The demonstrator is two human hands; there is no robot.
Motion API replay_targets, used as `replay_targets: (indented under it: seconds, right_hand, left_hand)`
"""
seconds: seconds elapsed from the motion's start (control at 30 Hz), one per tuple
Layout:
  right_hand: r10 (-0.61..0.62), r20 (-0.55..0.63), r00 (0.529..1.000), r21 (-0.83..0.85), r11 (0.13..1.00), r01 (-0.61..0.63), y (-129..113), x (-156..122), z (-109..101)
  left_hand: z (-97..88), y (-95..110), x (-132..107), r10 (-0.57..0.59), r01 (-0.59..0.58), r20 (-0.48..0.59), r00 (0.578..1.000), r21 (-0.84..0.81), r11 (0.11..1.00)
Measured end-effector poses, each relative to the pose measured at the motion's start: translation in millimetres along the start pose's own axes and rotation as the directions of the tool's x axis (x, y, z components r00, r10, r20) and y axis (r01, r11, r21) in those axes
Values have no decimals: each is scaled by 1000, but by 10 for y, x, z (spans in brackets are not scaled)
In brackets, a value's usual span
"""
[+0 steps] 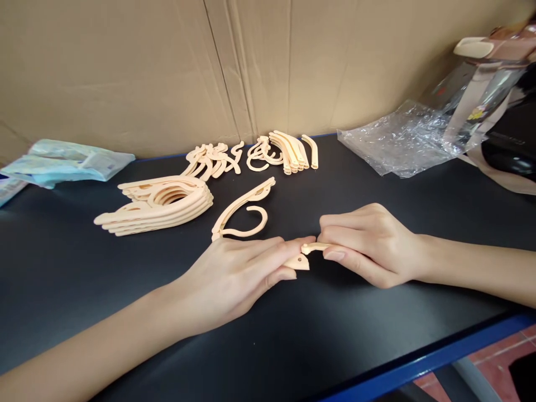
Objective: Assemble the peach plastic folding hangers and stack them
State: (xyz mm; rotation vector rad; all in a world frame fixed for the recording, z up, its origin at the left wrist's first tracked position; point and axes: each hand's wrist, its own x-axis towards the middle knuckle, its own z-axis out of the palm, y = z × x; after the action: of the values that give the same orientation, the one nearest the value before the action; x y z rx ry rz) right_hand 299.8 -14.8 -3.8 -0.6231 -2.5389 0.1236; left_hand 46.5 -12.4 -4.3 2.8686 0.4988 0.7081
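My left hand (pixel 238 273) is closed on a cream plastic folding hanger (pixel 238 207). One arm and the curved hook stick out beyond the knuckles, and a flat end with a small hole (pixel 298 261) shows past the fingertips. In my right hand (pixel 371 245), closed in a pinch, is a slim cream hanger arm piece (pixel 316 247). Its knobbed tip sits just above the holed end, by my left index finger; whether the two parts touch or interlock I cannot tell. The rest of the piece is hidden under my right fingers.
Left of my hands lies a stack of folded hangers (pixel 167 209). Along the back are loose curved parts (pixel 215 159), loose hooks (pixel 259 153) and a pile of arm pieces (pixel 291 152). A blue packet (pixel 75 159), clear plastic bag (pixel 397 139) and strapped bottle (pixel 481 84) flank them. Cardboard (pixel 146 72) stands behind.
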Motion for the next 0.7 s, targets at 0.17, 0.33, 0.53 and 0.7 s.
replay_targets:
  seconds: [0.17,0.33,0.53,0.7]
  right_hand:
    - [11,16,1000,34,999,-12,-12,3,18]
    - [-14,57,998,45,999,11,0,-5,26]
    - [-19,130,991,9,1000,18,-13,1,22]
    - [-6,132,991,1,1000,6,-1,11,32]
  left_hand:
    - [-3,4,2,-51,51,3,999,-26,998]
    - [-18,20,28,-39,39,7,999,-45,998]
    - [2,16,10,-35,36,32,999,-24,999]
    - [7,22,15,-52,53,41,998,-24,998]
